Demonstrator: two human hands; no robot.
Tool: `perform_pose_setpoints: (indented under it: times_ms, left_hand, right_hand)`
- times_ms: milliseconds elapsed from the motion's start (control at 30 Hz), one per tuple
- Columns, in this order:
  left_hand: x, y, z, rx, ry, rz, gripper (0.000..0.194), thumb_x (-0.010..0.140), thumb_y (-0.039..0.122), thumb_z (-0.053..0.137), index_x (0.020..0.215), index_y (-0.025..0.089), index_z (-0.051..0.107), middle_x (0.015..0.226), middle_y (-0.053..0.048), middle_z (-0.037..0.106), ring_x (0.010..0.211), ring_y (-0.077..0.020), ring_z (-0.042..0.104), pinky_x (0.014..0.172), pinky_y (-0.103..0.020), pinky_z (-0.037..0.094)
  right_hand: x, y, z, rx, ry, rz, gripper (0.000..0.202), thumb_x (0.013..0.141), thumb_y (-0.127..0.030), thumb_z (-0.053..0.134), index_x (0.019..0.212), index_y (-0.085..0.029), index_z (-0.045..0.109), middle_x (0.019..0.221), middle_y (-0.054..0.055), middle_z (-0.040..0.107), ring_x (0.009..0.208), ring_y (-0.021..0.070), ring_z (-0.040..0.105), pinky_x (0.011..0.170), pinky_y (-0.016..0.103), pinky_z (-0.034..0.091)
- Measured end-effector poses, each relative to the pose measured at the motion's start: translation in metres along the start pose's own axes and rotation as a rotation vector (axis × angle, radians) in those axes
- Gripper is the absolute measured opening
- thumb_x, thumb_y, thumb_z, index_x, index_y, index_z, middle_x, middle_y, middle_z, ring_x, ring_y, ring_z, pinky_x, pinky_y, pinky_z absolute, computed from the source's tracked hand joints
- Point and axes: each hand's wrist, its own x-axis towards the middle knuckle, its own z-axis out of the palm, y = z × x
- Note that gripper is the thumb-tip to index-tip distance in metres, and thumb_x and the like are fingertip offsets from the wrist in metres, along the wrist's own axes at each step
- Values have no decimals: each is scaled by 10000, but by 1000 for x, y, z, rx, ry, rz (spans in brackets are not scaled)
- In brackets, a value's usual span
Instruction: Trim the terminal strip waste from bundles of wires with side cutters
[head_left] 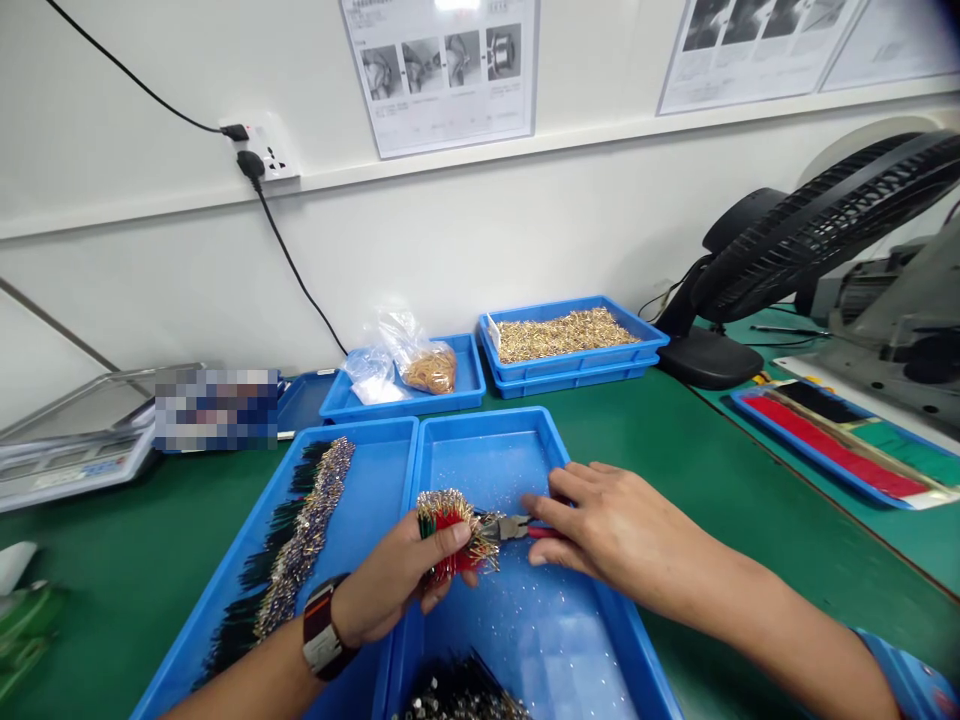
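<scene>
My left hand (pixel 401 565), with a watch on its wrist, is wrapped round a bundle of short red and green wires with gold metal ends (pixel 444 502). In my right hand (pixel 619 515) is a pair of pliers (pixel 513 527) with red handles. The jaws meet the right side of the bundle; exactly what lies between them is too small to make out. Both hands are above a blue tray (pixel 487 447) dotted with small bright specks. Dark pieces with metal ends (pixel 461 695) lie at that tray's near end.
Another blue tray (pixel 367 470) on the left holds rows of dark wires with metal ends (pixel 300 540). Behind are stacked trays (pixel 577 365) of gold-coloured parts and a tray with plastic bags (pixel 420 365). A black fan (pixel 817 230) and a tray of coloured strips (pixel 840 440) stand right.
</scene>
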Motion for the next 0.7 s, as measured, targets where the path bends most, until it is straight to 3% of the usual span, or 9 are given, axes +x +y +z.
perform_pose_setpoints:
  times_ms: [233,500,700]
  left_hand:
    - [-1,3,2,-27,-30,-36,438,935,579,761,961,153,668,711,-40,765,407,-55,444,376,-174,273]
    - [-2,7,-5,-43,-198,-102,441,936,577,752,900,142,689,680,-34,749,349,-29,379,336,-166,220]
    - [0,4,-2,-19,-108,-67,429,929,562,766,950,137,714,711,-50,764,390,-46,425,355,-163,272]
  right_hand:
    - [-1,-3,2,-4,-3,0,442,1084,-579,540,1207,-192,715,893,52,636,792,261,633,675,390,401]
    - [0,-2,1,79,-58,-26,437,1095,-581,518,1135,-193,716,905,56,633,800,247,620,694,380,401]
    - [-2,-3,-5,127,-104,-26,440,1111,-570,485,954,-207,676,834,38,615,686,205,563,606,358,297]
